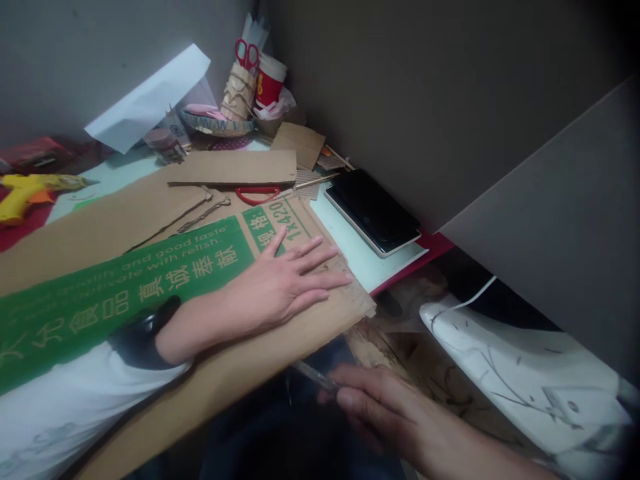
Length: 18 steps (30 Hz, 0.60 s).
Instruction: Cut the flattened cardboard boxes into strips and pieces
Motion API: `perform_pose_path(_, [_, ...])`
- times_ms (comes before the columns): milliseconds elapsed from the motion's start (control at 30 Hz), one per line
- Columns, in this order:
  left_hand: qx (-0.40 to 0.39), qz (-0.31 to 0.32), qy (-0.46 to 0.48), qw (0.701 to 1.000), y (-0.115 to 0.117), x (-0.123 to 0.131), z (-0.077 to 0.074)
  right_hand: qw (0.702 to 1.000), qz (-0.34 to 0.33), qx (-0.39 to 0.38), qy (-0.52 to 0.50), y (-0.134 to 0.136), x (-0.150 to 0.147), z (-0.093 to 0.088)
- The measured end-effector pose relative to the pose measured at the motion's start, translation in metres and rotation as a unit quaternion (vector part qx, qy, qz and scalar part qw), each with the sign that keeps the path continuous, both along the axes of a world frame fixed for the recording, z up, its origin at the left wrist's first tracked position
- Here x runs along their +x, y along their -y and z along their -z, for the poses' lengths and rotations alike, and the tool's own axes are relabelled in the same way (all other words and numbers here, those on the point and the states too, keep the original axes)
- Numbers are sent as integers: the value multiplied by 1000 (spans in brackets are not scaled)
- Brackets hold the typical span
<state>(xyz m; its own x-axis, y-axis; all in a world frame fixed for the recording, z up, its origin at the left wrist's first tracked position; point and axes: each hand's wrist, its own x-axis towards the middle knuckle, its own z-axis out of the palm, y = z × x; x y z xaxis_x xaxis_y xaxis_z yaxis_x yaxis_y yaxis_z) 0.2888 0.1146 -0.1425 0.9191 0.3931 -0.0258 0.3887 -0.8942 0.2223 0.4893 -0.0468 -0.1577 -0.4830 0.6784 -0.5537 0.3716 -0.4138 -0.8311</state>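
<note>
My left hand (287,283) lies flat on a large sheet of cardboard (305,330) with its fingers spread. The sheet has a green printed band (175,267) with white lettering and juts over the table's near edge. Below that front edge, my right hand (373,407) is closed around a slim metal utility knife (315,375). The knife's thin blade points up and left, with its tip close to the underside of the cardboard edge; whether it touches, I cannot tell. Much of the knife's handle is hidden in my fingers.
Behind the sheet lie a cardboard strip (235,167) and a red-handled item (257,194). A black tablet-like device (375,210) rests at right. A yellow glue gun (30,193) is at far left. Red scissors (247,55) and a paper cup (270,80) stand at the back. A white panel (525,373) is lower right.
</note>
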Motion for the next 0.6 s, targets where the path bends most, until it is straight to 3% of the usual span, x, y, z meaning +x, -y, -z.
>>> perform_pose_path(100, [4, -2, -3, 1000, -1, -1, 0, 998, 36, -36, -34, -2, 0, 6])
perform_pose_path(267, [-8, -16, -13, 1000, -3, -1, -3, 999, -13, 27, -16, -4, 2, 11])
perform_pose_path(400, [-19, -19, -13, 1000, -4, -1, -4, 1000, 1, 10, 13, 4, 4, 13])
perform_pose_path(533, [-61, -23, 34, 997, -1, -3, -9, 999, 5, 26, 47, 12, 5, 16])
perform_pose_path(600, [-88, -57, 71, 992, 2, -5, -16, 998, -5, 42, 44, 13, 5, 16])
